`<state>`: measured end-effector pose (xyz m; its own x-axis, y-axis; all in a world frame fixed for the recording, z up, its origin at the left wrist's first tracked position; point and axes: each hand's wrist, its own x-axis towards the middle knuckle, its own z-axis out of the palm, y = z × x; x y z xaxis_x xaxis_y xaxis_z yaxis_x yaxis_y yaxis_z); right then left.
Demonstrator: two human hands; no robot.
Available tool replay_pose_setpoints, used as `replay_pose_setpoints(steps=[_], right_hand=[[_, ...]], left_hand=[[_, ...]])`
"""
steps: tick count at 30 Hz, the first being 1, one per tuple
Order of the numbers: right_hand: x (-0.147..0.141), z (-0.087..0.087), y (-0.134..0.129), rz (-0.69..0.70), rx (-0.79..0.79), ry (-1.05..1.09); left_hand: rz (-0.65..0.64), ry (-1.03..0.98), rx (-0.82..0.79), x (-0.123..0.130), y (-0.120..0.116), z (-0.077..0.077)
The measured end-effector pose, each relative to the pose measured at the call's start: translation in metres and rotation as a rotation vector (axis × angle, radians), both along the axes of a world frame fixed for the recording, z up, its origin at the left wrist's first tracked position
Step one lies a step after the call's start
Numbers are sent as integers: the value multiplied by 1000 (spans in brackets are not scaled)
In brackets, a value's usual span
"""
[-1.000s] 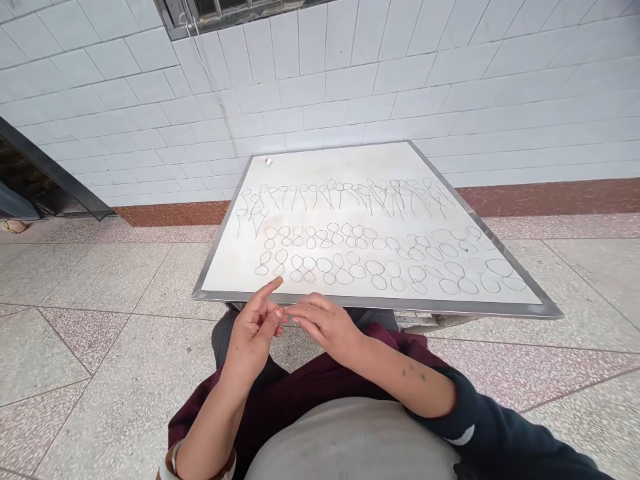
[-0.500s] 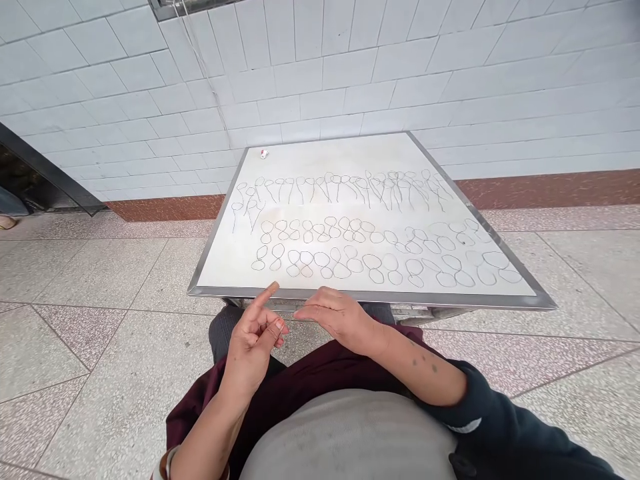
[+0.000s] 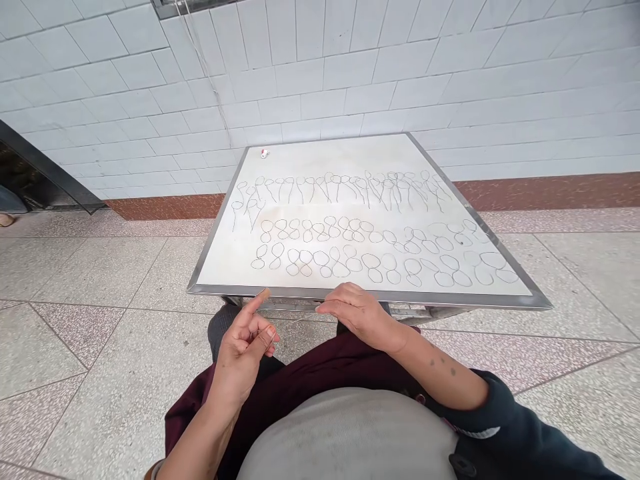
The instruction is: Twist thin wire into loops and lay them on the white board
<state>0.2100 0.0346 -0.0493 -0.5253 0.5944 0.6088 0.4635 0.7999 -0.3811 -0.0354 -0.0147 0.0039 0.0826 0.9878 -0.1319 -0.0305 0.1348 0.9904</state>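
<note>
My left hand [image 3: 245, 343] is above my lap, just in front of the table's near edge. Its index finger points forward, while the thumb presses against the curled fingers. Opposite it, my right hand [image 3: 357, 313] has its thumb and fingers pressed together, close to the metal edge. A thin wire [image 3: 299, 319] shows faintly in the gap between the hands; its ends are hidden in the fingers. On the white table [image 3: 325, 148] lie rows of thin, dark wire shapes: figure-eight loops [image 3: 301, 262] nearer me, and single loops with tails [image 3: 290, 190] farther back.
A small white-and-red object [image 3: 265, 154] rests at the table's far left corner. Behind the table stands a white tiled wall [image 3: 350, 80] with a cord [image 3: 203, 63] hanging down it. Speckled floor tiles [image 3: 130, 353] surround the table. A dark opening [image 3: 30, 173] is at far left.
My hands have moved apart: the right one shifted rightward and the left slightly leftward, widening the gap. The shapes on the table look the same.
</note>
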Motion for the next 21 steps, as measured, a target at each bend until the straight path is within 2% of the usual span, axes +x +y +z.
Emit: replay_pose_setpoints(steps=[4,7,9,12,15,21], right_hand=[[13,0,1,-49,-50,26],[11,11,-4,-150,-76,41],[0,20,-10,-161,-62,28],[-25,24,-19,-35,-60,-2],[-42,18,-21,10,-80,15],[-34,14,-17,124,-92,28]], left_hand=[[17,74,20,-2,0,2],[67,127,48,-2,1,3],[71,124,57,0,2,2],[48,95,58,7,2,1],[18,70,35,13,0,0],[-32,13,-34,12,-6,-4]])
